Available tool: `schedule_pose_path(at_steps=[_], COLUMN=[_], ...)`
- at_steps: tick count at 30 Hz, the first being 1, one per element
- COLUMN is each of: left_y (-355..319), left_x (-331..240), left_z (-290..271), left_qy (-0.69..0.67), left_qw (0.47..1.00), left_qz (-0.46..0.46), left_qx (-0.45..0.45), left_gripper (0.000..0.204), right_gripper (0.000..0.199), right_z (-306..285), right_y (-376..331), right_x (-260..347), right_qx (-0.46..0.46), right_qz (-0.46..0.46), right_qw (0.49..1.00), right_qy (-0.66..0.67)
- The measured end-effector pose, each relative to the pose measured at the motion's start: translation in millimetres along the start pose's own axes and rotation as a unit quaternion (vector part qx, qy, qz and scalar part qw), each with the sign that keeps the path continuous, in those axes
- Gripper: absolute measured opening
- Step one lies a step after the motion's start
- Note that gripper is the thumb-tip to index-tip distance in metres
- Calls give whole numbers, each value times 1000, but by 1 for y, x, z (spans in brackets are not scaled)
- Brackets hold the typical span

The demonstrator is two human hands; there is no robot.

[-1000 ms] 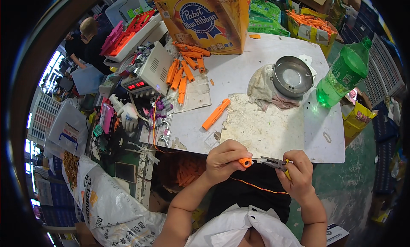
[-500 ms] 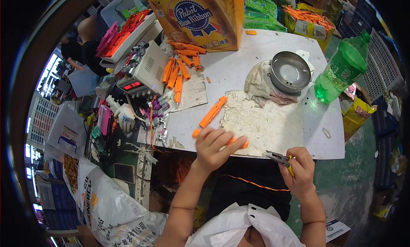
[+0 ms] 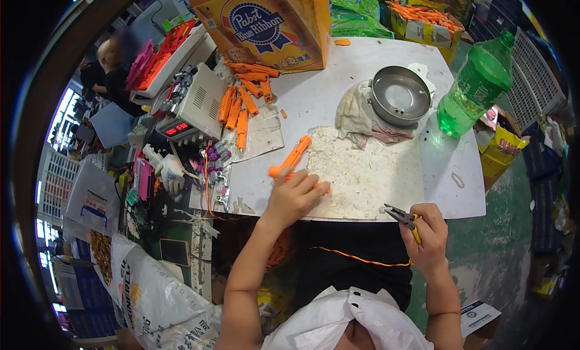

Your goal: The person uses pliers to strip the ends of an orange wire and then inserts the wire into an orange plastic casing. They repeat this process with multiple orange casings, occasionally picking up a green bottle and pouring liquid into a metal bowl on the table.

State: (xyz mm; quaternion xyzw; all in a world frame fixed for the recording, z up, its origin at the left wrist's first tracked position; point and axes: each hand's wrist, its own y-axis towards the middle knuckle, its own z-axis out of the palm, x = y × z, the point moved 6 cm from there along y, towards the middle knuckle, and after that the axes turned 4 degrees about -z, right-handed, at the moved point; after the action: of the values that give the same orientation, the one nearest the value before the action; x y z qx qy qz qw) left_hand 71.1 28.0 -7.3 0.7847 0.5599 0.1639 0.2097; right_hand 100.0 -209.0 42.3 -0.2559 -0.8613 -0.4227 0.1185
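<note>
Fingers of the left hand (image 3: 296,196) are laid flat and slightly spread on the near part of the white table (image 3: 362,66), and they are pressed over a small orange piece (image 3: 320,185) of which only a short end is seen past the fingertips. Whether this piece is pinched or only covered cannot be told. Just beyond these fingers, up and a little to the left, a longer orange plastic part (image 3: 292,158) is lying on the table — its long axis is running from the lower left to the upper right, with the far end resting at the edge of the worn, scratched mat (image 3: 368,175). The left hand is clearly the nearer one to it; it is almost touched by the fingertips.

Small pliers (image 3: 400,216) with a yellow handle are held in the closed right hand (image 3: 426,238), at the near table edge, well apart from the orange part. The tips are pointed to the left.

A thin orange wire (image 3: 362,259) is seen below the table edge, across the dark lap — where its ends go is hidden. The underside of the left hand is not visible.
</note>
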Motion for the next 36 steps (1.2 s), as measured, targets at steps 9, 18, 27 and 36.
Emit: schedule_pose_path(at_steps=[9,18,27,36], left_y=[-12,-21,-26,-17], left_x=[6,-4,-50,-50], left_z=[2,-33,-22,-32], left_qy=[45,-380,-776,-674], left_qw=[998,901,582,704], left_qz=[42,-193,-193,-162], left_qx=[10,-87,-150,-154], left_gripper=[21,19,24,20], right_gripper=[24,22,17,18], right_z=[0,17,43,44], right_y=[-4,-8,-20,-22], right_x=[1,-12,-62,-61], right_qx=[0,17,124,133], right_qz=[7,37,84,84], right_qw=[1000,999,975,975], right_qy=[5,-36,-164,-156])
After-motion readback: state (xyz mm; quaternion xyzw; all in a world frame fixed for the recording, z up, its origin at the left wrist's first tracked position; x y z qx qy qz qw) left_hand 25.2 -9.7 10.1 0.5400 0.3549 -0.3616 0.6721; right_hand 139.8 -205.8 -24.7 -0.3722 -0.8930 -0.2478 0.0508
